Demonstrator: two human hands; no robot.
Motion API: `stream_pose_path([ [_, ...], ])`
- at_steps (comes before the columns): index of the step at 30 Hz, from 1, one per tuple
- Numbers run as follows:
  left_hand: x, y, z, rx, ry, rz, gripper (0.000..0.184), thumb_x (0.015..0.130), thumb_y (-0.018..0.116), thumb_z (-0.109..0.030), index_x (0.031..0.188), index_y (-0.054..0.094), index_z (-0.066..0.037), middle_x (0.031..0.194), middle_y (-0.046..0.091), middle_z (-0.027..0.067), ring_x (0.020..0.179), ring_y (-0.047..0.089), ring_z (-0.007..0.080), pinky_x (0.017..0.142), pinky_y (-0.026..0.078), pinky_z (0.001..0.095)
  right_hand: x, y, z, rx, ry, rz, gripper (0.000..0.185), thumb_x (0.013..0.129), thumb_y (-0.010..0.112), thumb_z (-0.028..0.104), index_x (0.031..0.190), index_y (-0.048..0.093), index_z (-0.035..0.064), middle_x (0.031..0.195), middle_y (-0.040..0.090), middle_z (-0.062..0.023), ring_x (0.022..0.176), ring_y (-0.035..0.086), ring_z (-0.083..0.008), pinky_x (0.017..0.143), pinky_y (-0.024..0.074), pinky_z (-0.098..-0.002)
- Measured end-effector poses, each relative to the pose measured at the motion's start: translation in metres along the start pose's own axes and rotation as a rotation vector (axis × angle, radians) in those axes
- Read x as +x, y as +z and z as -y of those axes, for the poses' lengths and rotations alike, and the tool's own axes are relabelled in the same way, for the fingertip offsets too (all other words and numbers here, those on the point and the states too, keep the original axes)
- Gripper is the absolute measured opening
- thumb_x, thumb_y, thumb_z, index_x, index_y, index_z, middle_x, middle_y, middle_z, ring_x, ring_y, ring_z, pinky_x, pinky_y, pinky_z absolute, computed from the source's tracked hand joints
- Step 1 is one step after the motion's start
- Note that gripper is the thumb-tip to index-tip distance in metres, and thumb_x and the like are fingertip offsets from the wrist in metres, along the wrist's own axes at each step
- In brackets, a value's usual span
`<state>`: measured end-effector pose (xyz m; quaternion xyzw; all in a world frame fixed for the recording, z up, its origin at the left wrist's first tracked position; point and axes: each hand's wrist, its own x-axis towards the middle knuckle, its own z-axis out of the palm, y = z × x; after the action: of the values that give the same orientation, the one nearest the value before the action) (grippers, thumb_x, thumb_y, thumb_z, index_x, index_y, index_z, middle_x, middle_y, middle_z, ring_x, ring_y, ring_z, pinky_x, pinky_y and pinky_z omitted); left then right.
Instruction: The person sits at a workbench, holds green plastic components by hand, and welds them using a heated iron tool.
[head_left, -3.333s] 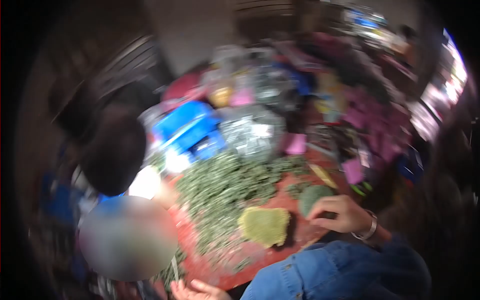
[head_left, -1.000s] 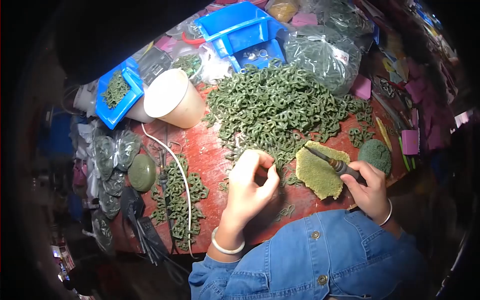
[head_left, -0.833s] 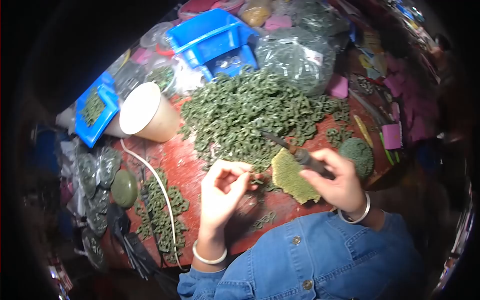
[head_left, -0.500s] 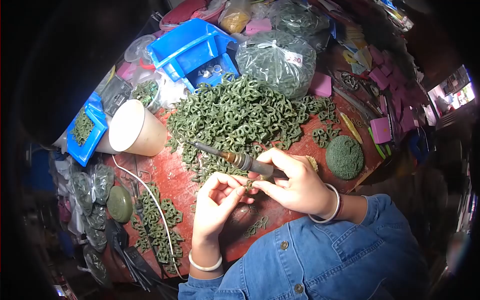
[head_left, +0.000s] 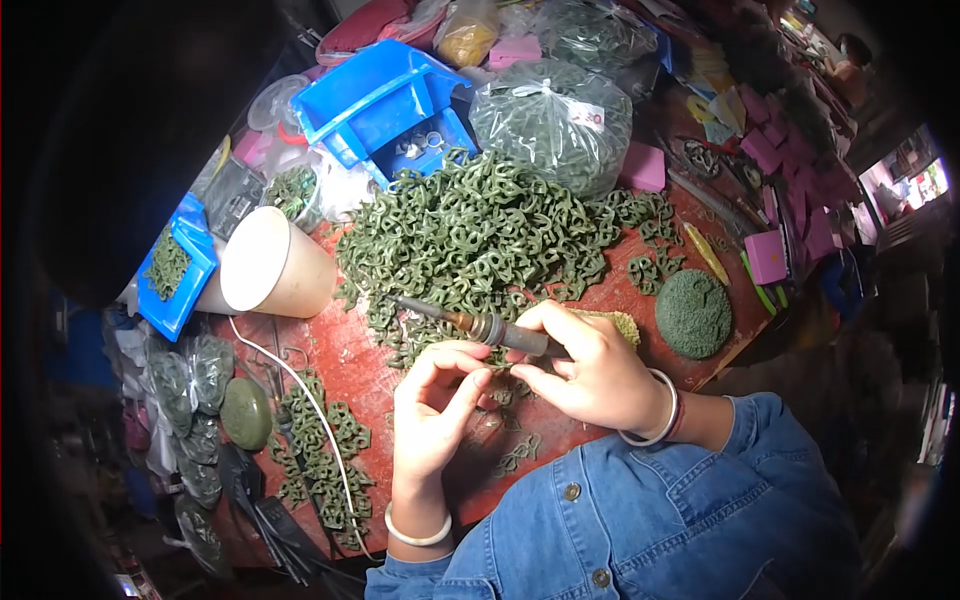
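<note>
My right hand (head_left: 595,378) is closed around the grey handle of a soldering iron (head_left: 490,330), whose thin dark tip points up and left over the pile. The thumb and fingers of that hand also meet a small green wax-like piece (head_left: 502,369). My left hand (head_left: 432,400) has thumb and fingers curled in at the other side of this piece, which is mostly hidden by fingertips. Beyond both hands lies a large heap of green openwork pieces (head_left: 480,230). A few linked green pieces (head_left: 517,452) rest on the red tabletop (head_left: 570,425) near my body.
A white cup (head_left: 290,265) lies tilted at left beside a blue bin (head_left: 385,100). Behind the heap sits a filled plastic bag (head_left: 550,125). To the right are a round green textured block (head_left: 693,313) and pink blocks (head_left: 768,257). A white cord (head_left: 310,395) crosses more green pieces (head_left: 325,450).
The view has shifted slightly. My fingertips have changed position a little around the small green piece, and the soldering iron stays in my right hand.
</note>
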<state>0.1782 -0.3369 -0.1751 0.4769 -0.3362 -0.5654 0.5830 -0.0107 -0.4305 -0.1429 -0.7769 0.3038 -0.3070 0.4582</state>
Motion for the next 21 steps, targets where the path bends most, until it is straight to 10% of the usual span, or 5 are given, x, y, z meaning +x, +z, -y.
stream_pose_path([
  [8, 0.0, -0.003, 0.003, 0.221, 0.226, -0.043, 0.01, 0.095, 0.067, 0.005, 0.104, 0.064, 0.0, 0.117, 0.066, 0.0116, 0.1, 0.065, 0.0141, 0.082, 0.058, 0.0279, -0.001, -0.001, -0.001, -0.088, 0.02, -0.054, 0.031, 0.084, 0.076, 0.005, 0.108, 0.058, 0.0072, 0.082, 0.069, -0.012, 0.067, 0.069, -0.0304, 0.057, 0.0483, -0.0417],
  [10, 0.0, -0.002, 0.005, 0.1, 0.138, -0.024, 0.01, 0.096, 0.066, 0.005, 0.105, 0.063, 0.0, 0.116, 0.068, 0.0119, 0.098, 0.066, 0.014, 0.081, 0.057, 0.0278, -0.001, 0.004, -0.005, 0.016, -0.06, -0.058, 0.029, 0.084, 0.078, -0.001, 0.106, 0.059, 0.0042, 0.086, 0.071, -0.0029, 0.058, 0.056, -0.0036, 0.048, 0.0413, -0.0248],
  [14, 0.0, 0.003, 0.003, 0.011, 0.079, 0.015, 0.013, 0.098, 0.064, 0.004, 0.11, 0.061, 0.002, 0.113, 0.07, 0.0147, 0.1, 0.07, 0.0176, 0.082, 0.059, 0.0298, -0.003, 0.004, 0.0, 0.055, 0.034, -0.031, 0.028, 0.085, 0.078, -0.001, 0.106, 0.06, 0.0034, 0.087, 0.071, -0.0026, 0.061, 0.057, -0.0038, 0.048, 0.0408, -0.0242],
  [16, -0.001, 0.008, -0.004, -0.076, -0.034, 0.014, 0.02, 0.098, 0.064, 0.005, 0.118, 0.06, 0.003, 0.11, 0.071, 0.0157, 0.105, 0.071, 0.0214, 0.085, 0.061, 0.0324, -0.001, -0.001, 0.007, 0.063, 0.04, -0.055, 0.025, 0.088, 0.075, 0.004, 0.106, 0.058, 0.0032, 0.083, 0.07, -0.0124, 0.066, 0.072, -0.025, 0.054, 0.0524, -0.0362],
  [21, -0.001, 0.002, 0.0, -0.074, -0.095, 0.054, 0.028, 0.098, 0.063, 0.006, 0.125, 0.059, 0.004, 0.109, 0.072, 0.0182, 0.102, 0.073, 0.0236, 0.086, 0.062, 0.033, -0.003, 0.004, -0.006, 0.061, 0.011, -0.189, 0.026, 0.088, 0.075, 0.002, 0.107, 0.058, 0.0009, 0.083, 0.07, -0.014, 0.066, 0.072, -0.0217, 0.052, 0.0538, -0.0319],
])
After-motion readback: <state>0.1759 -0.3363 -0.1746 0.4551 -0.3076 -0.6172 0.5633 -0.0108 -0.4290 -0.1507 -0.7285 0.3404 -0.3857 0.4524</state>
